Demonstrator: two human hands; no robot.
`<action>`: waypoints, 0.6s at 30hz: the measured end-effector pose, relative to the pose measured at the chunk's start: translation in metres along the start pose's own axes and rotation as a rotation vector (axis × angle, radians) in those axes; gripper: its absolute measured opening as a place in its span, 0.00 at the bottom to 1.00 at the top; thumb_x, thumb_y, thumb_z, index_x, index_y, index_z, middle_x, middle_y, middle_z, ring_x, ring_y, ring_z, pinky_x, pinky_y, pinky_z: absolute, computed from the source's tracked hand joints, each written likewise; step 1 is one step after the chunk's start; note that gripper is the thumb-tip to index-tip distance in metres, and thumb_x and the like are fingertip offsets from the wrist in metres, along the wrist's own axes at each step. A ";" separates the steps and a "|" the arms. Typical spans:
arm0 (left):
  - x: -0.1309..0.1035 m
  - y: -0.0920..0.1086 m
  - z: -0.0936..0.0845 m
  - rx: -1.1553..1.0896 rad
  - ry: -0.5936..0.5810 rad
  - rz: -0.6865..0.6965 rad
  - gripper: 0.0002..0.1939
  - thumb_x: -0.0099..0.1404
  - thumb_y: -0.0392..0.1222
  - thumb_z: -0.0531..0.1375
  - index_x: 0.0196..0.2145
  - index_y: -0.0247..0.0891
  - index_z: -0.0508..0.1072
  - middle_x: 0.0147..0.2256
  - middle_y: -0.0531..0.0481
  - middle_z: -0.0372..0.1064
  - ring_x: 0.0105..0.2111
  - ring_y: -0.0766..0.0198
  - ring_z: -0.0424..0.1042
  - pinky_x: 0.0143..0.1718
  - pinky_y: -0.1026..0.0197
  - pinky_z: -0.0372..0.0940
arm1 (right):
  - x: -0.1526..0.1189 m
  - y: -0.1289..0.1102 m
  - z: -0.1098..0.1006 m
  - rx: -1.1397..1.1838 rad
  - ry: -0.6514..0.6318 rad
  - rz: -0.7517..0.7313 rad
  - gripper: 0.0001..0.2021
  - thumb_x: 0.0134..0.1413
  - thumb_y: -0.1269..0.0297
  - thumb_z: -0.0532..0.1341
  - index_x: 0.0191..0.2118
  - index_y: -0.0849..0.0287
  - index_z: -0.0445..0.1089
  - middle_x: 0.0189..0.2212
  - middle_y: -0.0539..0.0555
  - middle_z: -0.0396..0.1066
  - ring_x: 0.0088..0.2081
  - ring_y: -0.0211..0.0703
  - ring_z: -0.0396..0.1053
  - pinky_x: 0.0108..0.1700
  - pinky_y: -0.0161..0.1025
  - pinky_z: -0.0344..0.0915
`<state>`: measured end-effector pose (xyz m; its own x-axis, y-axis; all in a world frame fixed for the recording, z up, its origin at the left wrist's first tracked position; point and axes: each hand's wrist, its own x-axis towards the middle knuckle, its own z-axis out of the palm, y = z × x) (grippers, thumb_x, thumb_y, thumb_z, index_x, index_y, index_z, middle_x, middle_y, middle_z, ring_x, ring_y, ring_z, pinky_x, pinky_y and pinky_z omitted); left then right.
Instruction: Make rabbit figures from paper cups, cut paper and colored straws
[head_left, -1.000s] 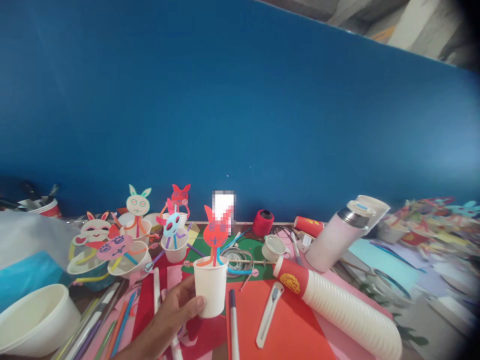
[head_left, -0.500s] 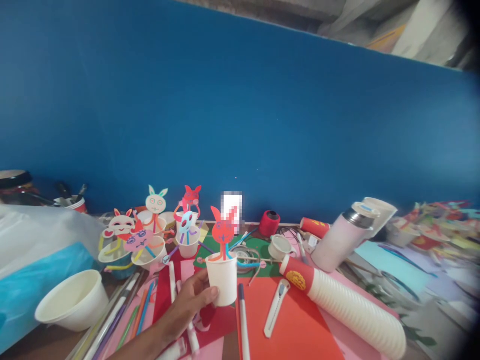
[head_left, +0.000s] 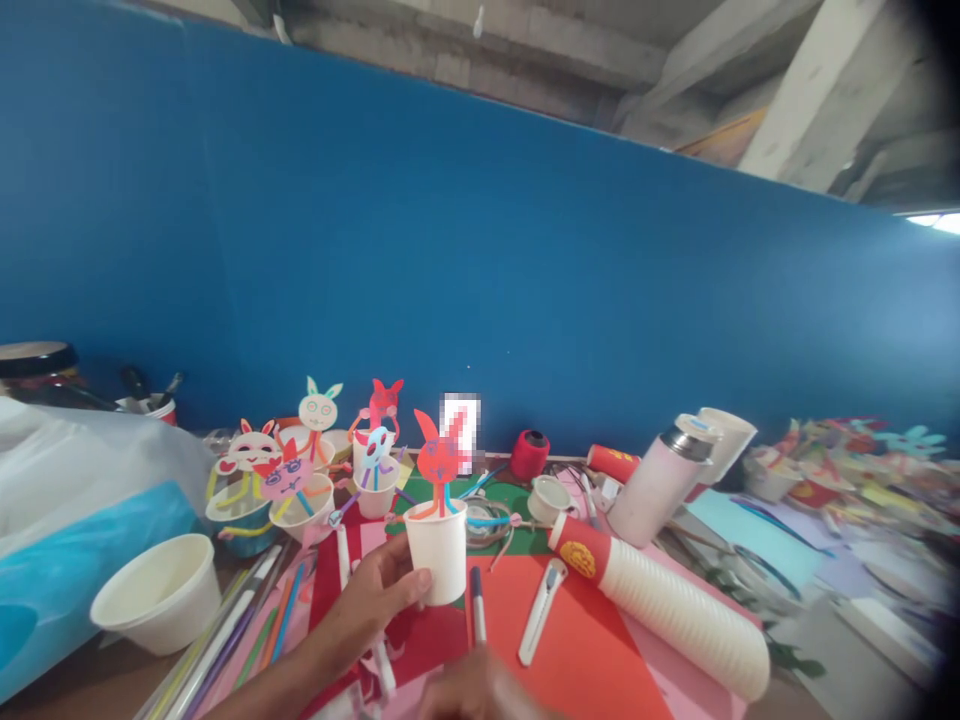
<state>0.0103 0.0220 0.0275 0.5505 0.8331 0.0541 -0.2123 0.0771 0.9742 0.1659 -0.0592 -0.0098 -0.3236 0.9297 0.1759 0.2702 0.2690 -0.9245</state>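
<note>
My left hand [head_left: 390,590] grips a white paper cup [head_left: 439,560] from its left side, thumb on the front, holding it upright. Out of the cup rises a red paper rabbit head [head_left: 439,460] on coloured pipe-cleaner-like stems, with thin arms spread over the rim. At the bottom edge my right hand [head_left: 487,688] is blurred, over the lower end of a white marker with a dark cap [head_left: 478,603]. Whether its fingers close on the marker does not show. A white utility knife [head_left: 543,612] lies on red paper [head_left: 592,640] right of it.
Several cups with paper animal figures [head_left: 315,410] stand at the back left. A white bowl [head_left: 159,592] sits at left beside coloured sticks [head_left: 225,640]. At right lie a long stack of paper cups [head_left: 667,615] and a thermos [head_left: 660,480]. A blue wall [head_left: 480,250] rises behind.
My right hand has come into view at the bottom, over the marker's lower end. My left hand still holds the cup. The camera view has tilted up slightly and shifted right.
</note>
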 end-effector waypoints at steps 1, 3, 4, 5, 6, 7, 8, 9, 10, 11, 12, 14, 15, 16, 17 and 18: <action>0.000 0.002 0.000 -0.008 0.010 0.008 0.23 0.54 0.45 0.61 0.47 0.36 0.68 0.38 0.44 0.72 0.33 0.60 0.69 0.34 0.62 0.62 | 0.005 0.001 -0.004 -0.005 0.016 0.005 0.10 0.57 0.63 0.55 0.41 0.62 0.66 0.39 0.53 0.67 0.36 0.41 0.67 0.36 0.40 0.66; 0.001 0.003 0.001 -0.021 0.031 0.015 0.24 0.53 0.45 0.61 0.48 0.37 0.68 0.42 0.44 0.71 0.38 0.56 0.69 0.39 0.59 0.63 | 0.016 0.002 -0.013 -0.015 0.085 0.013 0.10 0.54 0.61 0.56 0.28 0.63 0.67 0.24 0.48 0.65 0.25 0.35 0.63 0.26 0.32 0.61; 0.001 0.003 0.001 -0.023 0.041 0.020 0.24 0.53 0.45 0.61 0.48 0.37 0.68 0.43 0.44 0.71 0.40 0.55 0.69 0.41 0.57 0.62 | 0.020 0.003 -0.017 -0.016 0.146 0.015 0.13 0.53 0.60 0.57 0.22 0.63 0.64 0.18 0.46 0.60 0.21 0.32 0.58 0.23 0.30 0.56; 0.002 0.002 0.001 -0.023 0.047 0.025 0.24 0.53 0.45 0.61 0.48 0.37 0.67 0.44 0.44 0.70 0.42 0.54 0.68 0.43 0.56 0.62 | 0.025 0.002 -0.021 -0.004 0.209 0.012 0.15 0.51 0.59 0.58 0.19 0.62 0.61 0.15 0.44 0.55 0.19 0.30 0.53 0.21 0.29 0.51; 0.003 0.000 0.000 -0.021 0.049 0.034 0.24 0.53 0.45 0.61 0.49 0.37 0.67 0.45 0.43 0.70 0.43 0.53 0.68 0.44 0.55 0.62 | 0.029 0.002 -0.024 0.020 0.261 0.005 0.16 0.50 0.58 0.59 0.19 0.61 0.59 0.14 0.43 0.51 0.18 0.29 0.50 0.20 0.29 0.48; 0.004 -0.002 -0.001 -0.017 0.051 0.048 0.25 0.54 0.45 0.60 0.49 0.37 0.66 0.45 0.43 0.70 0.44 0.52 0.67 0.44 0.55 0.62 | 0.032 0.001 -0.025 0.053 0.300 -0.007 0.15 0.49 0.57 0.59 0.20 0.60 0.58 0.15 0.43 0.51 0.19 0.30 0.49 0.20 0.29 0.47; 0.005 -0.004 -0.001 -0.011 0.059 0.066 0.25 0.54 0.45 0.60 0.49 0.36 0.66 0.46 0.42 0.69 0.45 0.52 0.67 0.45 0.55 0.62 | 0.035 0.000 -0.027 0.085 0.319 -0.021 0.15 0.48 0.55 0.60 0.24 0.60 0.59 0.16 0.43 0.53 0.19 0.30 0.50 0.21 0.30 0.48; 0.006 -0.006 -0.002 -0.005 0.070 0.079 0.25 0.54 0.45 0.60 0.49 0.36 0.66 0.46 0.42 0.69 0.45 0.51 0.66 0.45 0.55 0.62 | 0.037 -0.001 -0.027 0.102 0.323 -0.033 0.15 0.47 0.53 0.60 0.28 0.60 0.60 0.19 0.45 0.57 0.21 0.31 0.53 0.22 0.30 0.50; 0.007 -0.008 -0.003 -0.003 0.087 0.087 0.25 0.54 0.45 0.60 0.50 0.35 0.66 0.46 0.42 0.69 0.46 0.51 0.66 0.45 0.55 0.62 | 0.038 -0.001 -0.028 0.099 0.325 -0.037 0.16 0.46 0.53 0.61 0.32 0.60 0.60 0.23 0.47 0.60 0.23 0.33 0.55 0.24 0.30 0.53; 0.007 -0.009 -0.003 -0.005 0.102 0.088 0.25 0.54 0.45 0.60 0.50 0.36 0.66 0.46 0.42 0.69 0.46 0.52 0.66 0.45 0.55 0.62 | 0.039 0.000 -0.028 0.076 0.330 -0.032 0.17 0.46 0.52 0.61 0.35 0.60 0.60 0.26 0.49 0.62 0.26 0.35 0.57 0.25 0.31 0.55; 0.007 -0.009 -0.003 -0.010 0.110 0.080 0.25 0.54 0.44 0.60 0.50 0.37 0.66 0.46 0.43 0.69 0.46 0.52 0.66 0.46 0.55 0.61 | 0.040 0.001 -0.029 0.042 0.340 -0.020 0.18 0.46 0.52 0.61 0.36 0.60 0.60 0.28 0.50 0.63 0.27 0.36 0.59 0.27 0.31 0.56; 0.007 -0.008 -0.002 -0.024 0.103 0.053 0.24 0.55 0.43 0.60 0.50 0.40 0.66 0.47 0.45 0.69 0.45 0.54 0.66 0.47 0.56 0.61 | 0.042 0.003 -0.031 -0.014 0.352 0.011 0.17 0.46 0.52 0.61 0.36 0.61 0.61 0.28 0.51 0.64 0.28 0.37 0.59 0.27 0.32 0.57; 0.006 -0.006 0.000 -0.033 0.099 0.041 0.23 0.55 0.42 0.60 0.50 0.41 0.66 0.47 0.46 0.69 0.45 0.55 0.67 0.47 0.56 0.60 | 0.042 0.004 -0.032 -0.019 0.348 0.017 0.17 0.46 0.52 0.61 0.36 0.61 0.61 0.28 0.51 0.64 0.28 0.37 0.60 0.27 0.32 0.57; 0.005 -0.003 0.001 -0.038 0.099 0.030 0.23 0.55 0.42 0.60 0.50 0.42 0.66 0.46 0.46 0.69 0.45 0.55 0.67 0.47 0.57 0.60 | 0.043 0.004 -0.033 -0.009 0.334 0.014 0.17 0.47 0.52 0.60 0.37 0.61 0.62 0.28 0.52 0.65 0.28 0.38 0.61 0.28 0.33 0.58; 0.005 -0.001 0.003 -0.042 0.102 0.015 0.22 0.55 0.42 0.60 0.49 0.42 0.67 0.46 0.47 0.69 0.44 0.56 0.67 0.47 0.58 0.60 | 0.044 0.004 -0.034 0.014 0.312 0.004 0.18 0.47 0.52 0.60 0.39 0.61 0.62 0.30 0.53 0.66 0.30 0.40 0.62 0.29 0.33 0.59; 0.004 0.002 0.005 -0.047 0.110 0.000 0.22 0.55 0.42 0.60 0.48 0.42 0.68 0.46 0.47 0.69 0.44 0.56 0.67 0.47 0.58 0.61 | 0.045 0.003 -0.035 0.049 0.283 -0.008 0.20 0.47 0.52 0.60 0.42 0.61 0.62 0.33 0.54 0.67 0.33 0.42 0.63 0.32 0.34 0.60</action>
<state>0.0157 0.0228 0.0308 0.4593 0.8879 0.0277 -0.2512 0.0999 0.9627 0.1839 -0.0075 0.0071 -0.0574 0.9628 0.2641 0.2222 0.2702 -0.9368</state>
